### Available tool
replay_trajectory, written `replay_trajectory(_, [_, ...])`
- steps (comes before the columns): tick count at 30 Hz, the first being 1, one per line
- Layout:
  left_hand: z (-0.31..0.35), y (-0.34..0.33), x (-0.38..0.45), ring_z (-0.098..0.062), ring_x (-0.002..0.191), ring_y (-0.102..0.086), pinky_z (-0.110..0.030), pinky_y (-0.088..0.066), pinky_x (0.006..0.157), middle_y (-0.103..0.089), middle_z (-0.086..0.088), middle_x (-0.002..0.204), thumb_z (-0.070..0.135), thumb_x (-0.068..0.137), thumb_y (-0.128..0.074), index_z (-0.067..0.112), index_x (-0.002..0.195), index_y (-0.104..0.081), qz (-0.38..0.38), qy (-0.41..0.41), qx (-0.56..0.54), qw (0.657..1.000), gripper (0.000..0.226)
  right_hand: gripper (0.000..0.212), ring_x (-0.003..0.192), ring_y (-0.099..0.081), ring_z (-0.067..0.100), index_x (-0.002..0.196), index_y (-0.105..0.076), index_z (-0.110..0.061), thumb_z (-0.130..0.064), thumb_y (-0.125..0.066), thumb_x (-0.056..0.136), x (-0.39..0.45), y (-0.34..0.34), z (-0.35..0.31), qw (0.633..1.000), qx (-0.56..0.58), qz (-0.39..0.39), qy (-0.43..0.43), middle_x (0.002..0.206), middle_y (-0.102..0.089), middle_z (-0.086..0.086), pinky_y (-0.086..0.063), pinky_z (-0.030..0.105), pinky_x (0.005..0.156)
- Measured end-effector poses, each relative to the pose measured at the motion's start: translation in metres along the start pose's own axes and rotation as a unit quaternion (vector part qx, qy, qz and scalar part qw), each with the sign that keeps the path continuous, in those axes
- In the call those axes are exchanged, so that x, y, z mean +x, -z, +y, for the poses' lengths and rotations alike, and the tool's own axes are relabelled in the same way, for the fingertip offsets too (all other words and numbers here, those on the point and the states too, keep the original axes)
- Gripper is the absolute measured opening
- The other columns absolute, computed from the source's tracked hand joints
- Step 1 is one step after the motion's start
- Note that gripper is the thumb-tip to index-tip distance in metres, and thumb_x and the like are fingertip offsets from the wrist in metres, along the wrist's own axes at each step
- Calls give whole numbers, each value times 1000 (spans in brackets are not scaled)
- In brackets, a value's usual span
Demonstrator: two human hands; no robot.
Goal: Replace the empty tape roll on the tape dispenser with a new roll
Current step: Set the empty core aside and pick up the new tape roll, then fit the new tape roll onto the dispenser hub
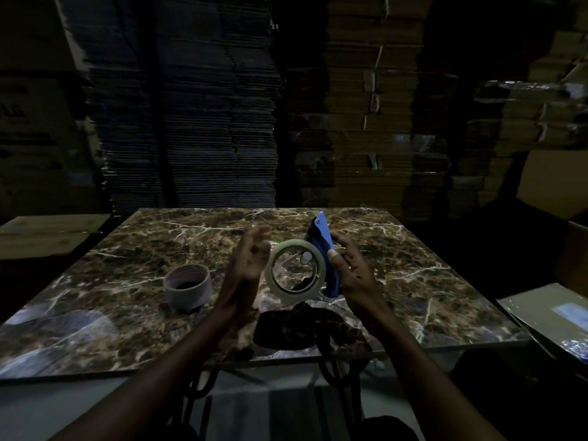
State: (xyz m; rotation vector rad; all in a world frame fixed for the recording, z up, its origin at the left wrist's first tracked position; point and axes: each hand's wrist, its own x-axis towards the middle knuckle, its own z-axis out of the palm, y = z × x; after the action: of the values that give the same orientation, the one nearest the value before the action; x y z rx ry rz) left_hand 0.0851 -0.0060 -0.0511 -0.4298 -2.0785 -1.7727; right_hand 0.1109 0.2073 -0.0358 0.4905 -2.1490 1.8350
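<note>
Clear round tape roll (294,271) sits against the blue plastic tape dispenser (325,249), both held up over the dark marbled stone tabletop (413,265). Right hand (351,268) grips the dispenser body, thumb on its edge. Left hand (249,254) is spread loose just beside the roll, holding nothing. Empty grey cardboard core (187,286) stands on the tabletop, left. Stacked flat cardboard (191,122) behind.

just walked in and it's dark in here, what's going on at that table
A person is fitting a roll of clear tape onto a blue handheld tape dispenser above a brown marble-patterned table. The right hand holds the dispenser upright. The left hand is open beside the roll and blurred, so contact is unclear. An empty grey cardboard tape core stands on the table to the left.
</note>
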Motion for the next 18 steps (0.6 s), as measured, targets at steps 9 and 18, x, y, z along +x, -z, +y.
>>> replay_trajectory(9, [12, 20, 13, -12, 131, -58, -31, -46, 104, -67, 7, 136, 21, 94, -40, 17, 124, -72, -158, -10, -32, 987, 44, 30, 100, -72, 21, 123, -52, -50, -30, -47, 102, -2, 1, -7, 999, 31, -16, -28, 124, -64, 5, -61, 47, 81])
replay_trajectory(18, [13, 25, 9, -8, 112, -71, -32, -57, 92, -76, 18, 115, 37, 82, -59, 50, 99, -78, -77, -51, -5, 996, 28, 28, 93, -74, 9, 120, -53, -46, -24, -46, 103, -4, -1, -12, 997, 56, -12, -47, 110, -69, -15, -62, 35, 77])
